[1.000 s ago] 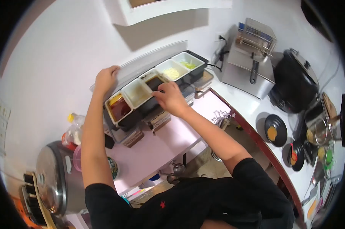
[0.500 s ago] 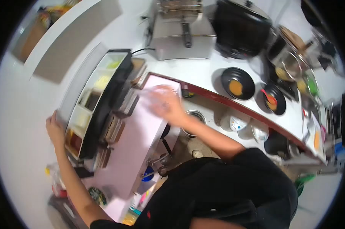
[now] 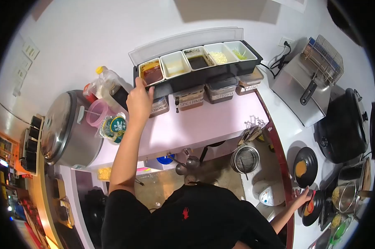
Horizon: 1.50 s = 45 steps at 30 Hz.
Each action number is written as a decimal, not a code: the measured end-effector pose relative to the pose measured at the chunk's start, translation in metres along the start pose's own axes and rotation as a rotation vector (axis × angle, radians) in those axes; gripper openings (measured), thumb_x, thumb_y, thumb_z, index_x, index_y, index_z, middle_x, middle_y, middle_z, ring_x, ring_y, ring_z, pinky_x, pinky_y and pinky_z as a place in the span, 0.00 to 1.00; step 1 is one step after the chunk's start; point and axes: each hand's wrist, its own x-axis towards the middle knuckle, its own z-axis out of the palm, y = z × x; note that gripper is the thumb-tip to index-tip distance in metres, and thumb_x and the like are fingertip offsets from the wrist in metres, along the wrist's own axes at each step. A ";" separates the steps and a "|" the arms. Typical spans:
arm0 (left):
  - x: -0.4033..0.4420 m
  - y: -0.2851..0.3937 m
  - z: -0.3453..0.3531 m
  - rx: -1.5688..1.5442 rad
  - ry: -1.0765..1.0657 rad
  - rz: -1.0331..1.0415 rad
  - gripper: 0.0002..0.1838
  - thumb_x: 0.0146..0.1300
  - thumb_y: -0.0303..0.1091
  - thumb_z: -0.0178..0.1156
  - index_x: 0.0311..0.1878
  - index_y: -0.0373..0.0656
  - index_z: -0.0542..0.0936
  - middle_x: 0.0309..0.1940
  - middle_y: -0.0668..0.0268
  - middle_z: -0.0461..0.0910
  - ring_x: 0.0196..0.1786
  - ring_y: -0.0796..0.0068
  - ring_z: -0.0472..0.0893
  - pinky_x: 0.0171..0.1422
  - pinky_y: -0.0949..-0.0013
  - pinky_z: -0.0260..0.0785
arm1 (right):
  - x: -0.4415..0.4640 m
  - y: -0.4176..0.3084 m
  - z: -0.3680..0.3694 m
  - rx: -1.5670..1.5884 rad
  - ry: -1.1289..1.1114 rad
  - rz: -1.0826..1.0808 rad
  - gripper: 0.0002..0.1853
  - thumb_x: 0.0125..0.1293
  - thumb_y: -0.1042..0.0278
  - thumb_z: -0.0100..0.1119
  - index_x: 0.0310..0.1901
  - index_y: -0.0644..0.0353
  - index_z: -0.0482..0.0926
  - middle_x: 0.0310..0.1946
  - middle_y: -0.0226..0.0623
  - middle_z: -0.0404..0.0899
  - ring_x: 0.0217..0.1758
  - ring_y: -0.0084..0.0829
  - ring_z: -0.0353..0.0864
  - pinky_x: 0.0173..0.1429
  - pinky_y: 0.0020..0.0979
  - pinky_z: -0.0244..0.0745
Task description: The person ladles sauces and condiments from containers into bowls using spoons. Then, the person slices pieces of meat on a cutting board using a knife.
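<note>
My left hand (image 3: 140,101) is at the front left corner of a black condiment holder (image 3: 175,86), its fingers closed over the rim beside a tub of reddish-brown sauce (image 3: 152,74). The holder's other white tubs contain a pale substance, dark liquid, chopped white bits and green shreds. Its clear lid (image 3: 187,40) stands raised behind. Far to the right, my right hand (image 3: 302,199) reaches a black bowl (image 3: 316,213), with fingers around the handle of a red spoon (image 3: 310,204) there. Another black bowl (image 3: 311,159) with orange-brown sauce sits just behind it.
Labelled containers (image 3: 190,99) line the pink counter (image 3: 196,128) under the holder. A large steel cooker (image 3: 73,128), pink cup (image 3: 99,113) and bottles stand left. Right are a fryer (image 3: 297,91), black cooker (image 3: 343,128) and strainer (image 3: 347,199). Ladles hang at the counter's front edge.
The view has turned toward the left. My right hand has moved from over the pink counter to the red spoon in the bowl. My left hand stays at the condiment holder's left end.
</note>
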 end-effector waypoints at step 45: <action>0.090 -0.074 -0.064 -0.354 -0.128 0.461 0.09 0.64 0.34 0.64 0.41 0.37 0.84 0.29 0.57 0.84 0.31 0.65 0.84 0.36 0.68 0.74 | -0.329 -0.137 0.253 0.235 -1.266 0.444 0.30 0.54 0.82 0.48 0.63 0.65 0.66 0.51 0.43 0.78 0.44 0.35 0.85 0.43 0.33 0.87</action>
